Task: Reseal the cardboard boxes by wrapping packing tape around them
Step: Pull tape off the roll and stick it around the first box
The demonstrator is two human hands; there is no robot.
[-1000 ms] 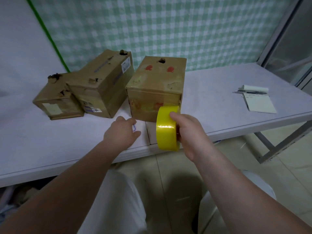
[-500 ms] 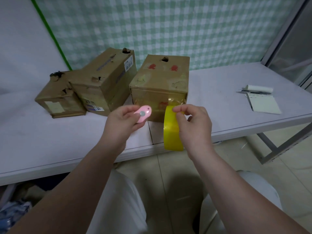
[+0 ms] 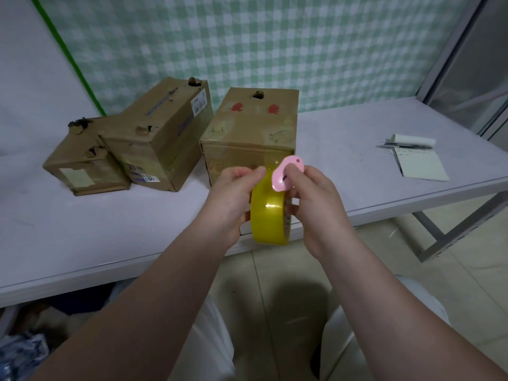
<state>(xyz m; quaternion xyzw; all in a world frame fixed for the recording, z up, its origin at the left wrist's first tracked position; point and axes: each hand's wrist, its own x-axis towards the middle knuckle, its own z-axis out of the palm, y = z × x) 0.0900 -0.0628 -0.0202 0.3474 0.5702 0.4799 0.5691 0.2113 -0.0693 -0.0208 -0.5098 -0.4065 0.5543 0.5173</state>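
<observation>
Holding the yellow tape roll [image 3: 268,215] and a pink cutter [image 3: 287,176] in front of the boxes

On the far left of the white table [image 3: 82,237] you have a small battered cardboard box [image 3: 79,169], its top corner torn open. Touching its right side lies a longer cardboard box [image 3: 159,136], set at an angle to the table edge, with a white barcode label near its far end and ragged holes along its top. Next comes the upright cardboard box [image 3: 247,127], standing apart from the other two, with two red marks and a hole on its top face; its front faces you, just beyond your hands.

Your left hand [image 3: 233,199] has its fingers curled round the left side of the tape roll, thumb and forefinger pinched together at the roll's top edge. The roll stands on edge in the air, over the near edge of the table, just in front of the upright box (whether a strip runs from it to the box, I cannot tell). Your right hand [image 3: 316,207] pinches the pink cutter between thumb and fingers, right at the top of the roll, and its lower fingers touch the roll's right face.

Well to the right, a notepad [image 3: 420,167] lies flat on the table, with a pen [image 3: 404,146] across its far end.
</observation>
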